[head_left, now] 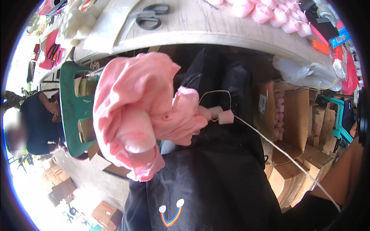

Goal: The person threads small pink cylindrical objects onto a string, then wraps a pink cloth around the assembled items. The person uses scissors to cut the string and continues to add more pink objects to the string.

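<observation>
Pink cloth (pixel 131 81) is at abt 10 o'clock, w/ big candle (pixel 139 134) in its lower folds, at 8. Small candles (pixel 226 117) are at 3 o'clock; string (pixel 283 152) runs from there twd 4. Hands I can't make out, so cannot tell if spread or pinching.

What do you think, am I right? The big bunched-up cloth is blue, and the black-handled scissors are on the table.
Not quite: the cloth is pink, not blue, as the head view shows. It is big and bunched up, and the black-handled scissors are on the table.
</observation>
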A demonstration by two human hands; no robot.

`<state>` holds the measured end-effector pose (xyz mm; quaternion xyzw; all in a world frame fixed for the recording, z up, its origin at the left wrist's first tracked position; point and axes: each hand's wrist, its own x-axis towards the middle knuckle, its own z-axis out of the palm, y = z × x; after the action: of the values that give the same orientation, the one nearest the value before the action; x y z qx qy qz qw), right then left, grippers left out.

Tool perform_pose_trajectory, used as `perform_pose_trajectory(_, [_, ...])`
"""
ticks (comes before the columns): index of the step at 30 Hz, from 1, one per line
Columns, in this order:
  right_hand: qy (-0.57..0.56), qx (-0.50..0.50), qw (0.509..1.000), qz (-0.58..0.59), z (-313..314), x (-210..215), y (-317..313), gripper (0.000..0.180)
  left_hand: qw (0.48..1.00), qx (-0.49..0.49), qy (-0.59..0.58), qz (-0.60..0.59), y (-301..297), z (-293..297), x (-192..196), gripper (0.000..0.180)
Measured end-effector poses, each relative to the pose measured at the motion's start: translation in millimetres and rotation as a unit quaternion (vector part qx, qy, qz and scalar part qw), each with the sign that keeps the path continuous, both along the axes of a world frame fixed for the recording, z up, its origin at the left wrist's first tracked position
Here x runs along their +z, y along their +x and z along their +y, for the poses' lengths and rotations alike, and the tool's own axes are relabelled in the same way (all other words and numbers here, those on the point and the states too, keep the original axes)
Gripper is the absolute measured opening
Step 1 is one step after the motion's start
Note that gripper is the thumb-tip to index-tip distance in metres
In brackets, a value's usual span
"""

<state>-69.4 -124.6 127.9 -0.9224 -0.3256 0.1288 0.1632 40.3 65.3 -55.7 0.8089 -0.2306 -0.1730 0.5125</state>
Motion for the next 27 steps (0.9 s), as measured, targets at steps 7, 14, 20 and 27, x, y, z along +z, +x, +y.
perform_pose_trajectory(7, [0.038, -0.028, 0.999, -0.021, -11.6, 24.0, -11.2, 0.012, 0.900, -0.049, -0.321, 0.290, -53.5, -5.7, 57.2, 0.031])
perform_pose_trajectory(14, [0.389, -0.322, 0.847, -0.166, -29.2, 51.8, -62.4, 0.011, 0.863, -0.080, -0.407, 0.290, -60.3, -39.4, 79.8, 0.030])
perform_pose_trajectory(20, [0.521, -0.488, 0.682, -0.160, -6.4, -16.5, -68.7, 0.010, 0.908, -0.111, -0.361, 0.180, -61.4, -63.1, 84.9, 0.029])
perform_pose_trajectory(27, [0.371, -0.456, 0.794, -0.152, -7.0, -80.7, -64.1, 0.051, 0.839, -0.178, -0.406, 0.316, -65.8, -82.6, 51.5, 0.049])
